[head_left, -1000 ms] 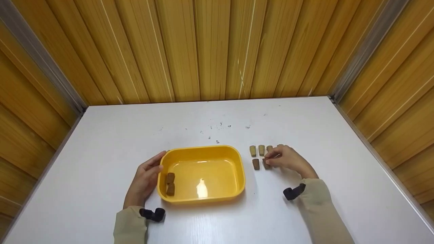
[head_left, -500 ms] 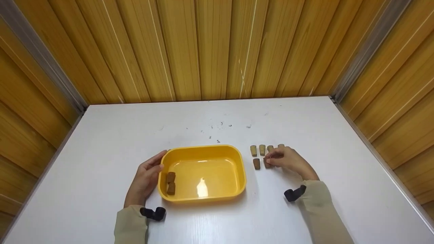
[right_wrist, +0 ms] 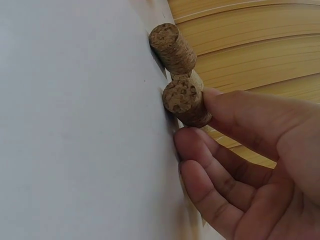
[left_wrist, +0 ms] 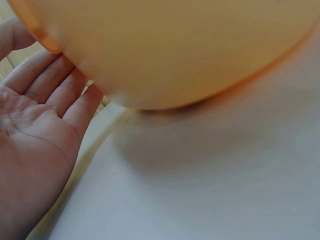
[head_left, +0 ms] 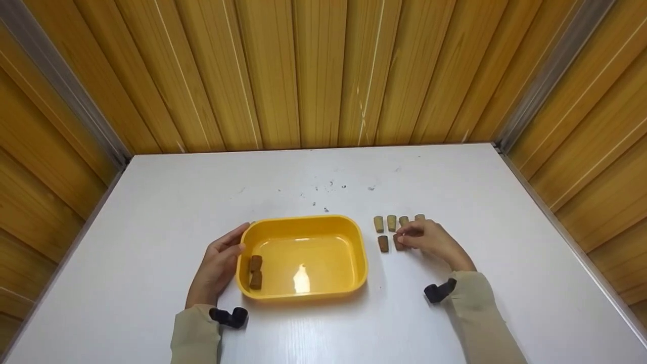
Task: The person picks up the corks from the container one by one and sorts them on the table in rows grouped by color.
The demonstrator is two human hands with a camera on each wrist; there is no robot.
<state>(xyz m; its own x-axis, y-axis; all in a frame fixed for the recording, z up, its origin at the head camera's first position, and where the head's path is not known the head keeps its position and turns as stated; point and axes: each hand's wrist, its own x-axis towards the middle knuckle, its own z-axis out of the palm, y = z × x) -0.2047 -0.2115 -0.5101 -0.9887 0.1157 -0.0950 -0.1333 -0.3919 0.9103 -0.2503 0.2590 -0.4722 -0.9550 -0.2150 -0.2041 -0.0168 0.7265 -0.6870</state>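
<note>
A yellow plastic tub rests on the white table, with two brown corks lying end to end along its left inner side. My left hand holds the tub's left side, thumb at the rim and fingers against the outer wall. Right of the tub, my right hand pinches a brown tapered cork between thumb and fingers, low at the table surface. Another brown cork lies just left of it. Several lighter tan corks form a row behind, the rightmost partly hidden by my hand.
The white table carries small dark marks behind the tub. Wood-patterned panel walls close off the back and both sides. A black wrist camera sits at the right sleeve, another at the left.
Hardly anything moves: the whole scene shifts a few pixels. My right hand stays at the same brown cork, and my left hand keeps its place on the tub.
</note>
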